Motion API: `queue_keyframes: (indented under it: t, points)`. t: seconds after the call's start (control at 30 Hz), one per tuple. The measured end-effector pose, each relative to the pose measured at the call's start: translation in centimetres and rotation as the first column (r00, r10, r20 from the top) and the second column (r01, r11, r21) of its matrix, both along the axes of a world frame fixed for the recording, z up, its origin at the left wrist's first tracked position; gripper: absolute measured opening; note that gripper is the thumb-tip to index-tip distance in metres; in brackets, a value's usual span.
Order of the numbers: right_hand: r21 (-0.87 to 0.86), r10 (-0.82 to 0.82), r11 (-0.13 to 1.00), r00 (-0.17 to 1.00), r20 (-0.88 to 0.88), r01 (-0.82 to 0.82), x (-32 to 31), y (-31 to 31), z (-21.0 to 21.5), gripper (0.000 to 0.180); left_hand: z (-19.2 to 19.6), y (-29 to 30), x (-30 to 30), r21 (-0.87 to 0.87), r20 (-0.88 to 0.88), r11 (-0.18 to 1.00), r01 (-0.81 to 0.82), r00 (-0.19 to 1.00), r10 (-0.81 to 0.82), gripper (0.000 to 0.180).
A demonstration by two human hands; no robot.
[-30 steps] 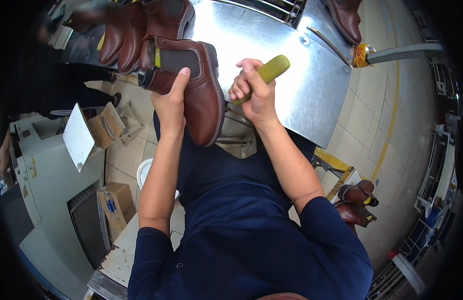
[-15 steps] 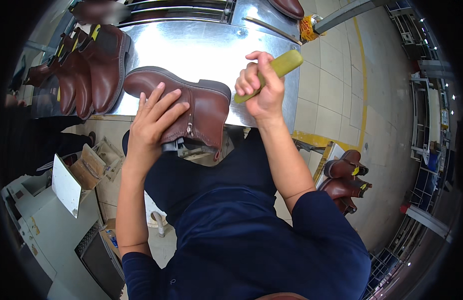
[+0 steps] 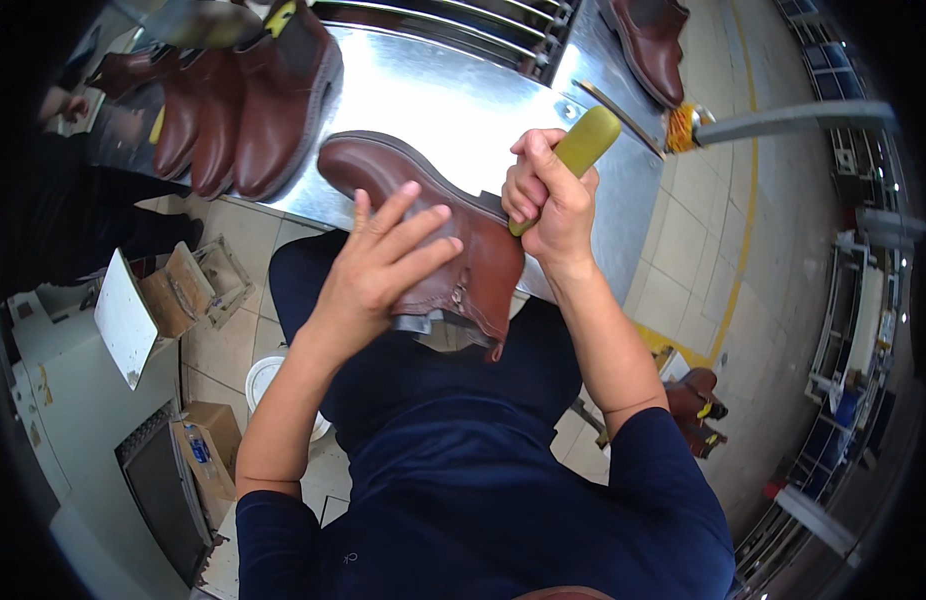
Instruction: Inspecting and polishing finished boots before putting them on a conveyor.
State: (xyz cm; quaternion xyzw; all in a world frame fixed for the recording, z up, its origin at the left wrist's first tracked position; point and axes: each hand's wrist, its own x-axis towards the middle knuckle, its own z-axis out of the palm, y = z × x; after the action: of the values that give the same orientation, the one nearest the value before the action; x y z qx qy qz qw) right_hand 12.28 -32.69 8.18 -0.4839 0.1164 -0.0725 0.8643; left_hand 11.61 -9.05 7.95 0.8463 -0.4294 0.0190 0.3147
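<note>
A brown leather ankle boot with a side zipper lies on its side at the near edge of the metal table. Its toe points left, its sole faces away from me, and its shaft opening hangs over my lap. Across the boot's upper lies my left hand, fingers spread and the thumb out of sight. My right hand is wrapped around a yellow-green bar with rounded ends. The bar's lower end is beside the boot's heel; whether they touch I cannot tell.
Several brown boots stand at the table's left. Another boot sits at the far right, near a thin strip and a metal post. More boots are low on my right. A grey machine stands at my left.
The view has shifted, so the table and boots appear farther right. My right hand has brought the bar closer to the boot's heel. My left hand stays over the boot's upper.
</note>
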Motion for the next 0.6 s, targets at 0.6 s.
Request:
queue_keyframes:
  t: [0.6]
  points:
    - [-0.252,-0.116,0.955,0.980,0.164,0.156,13.0,3.9,-2.5,0.019,0.0,1.3,-1.8,0.012,0.280,0.988,-0.154,0.949,0.144,0.043]
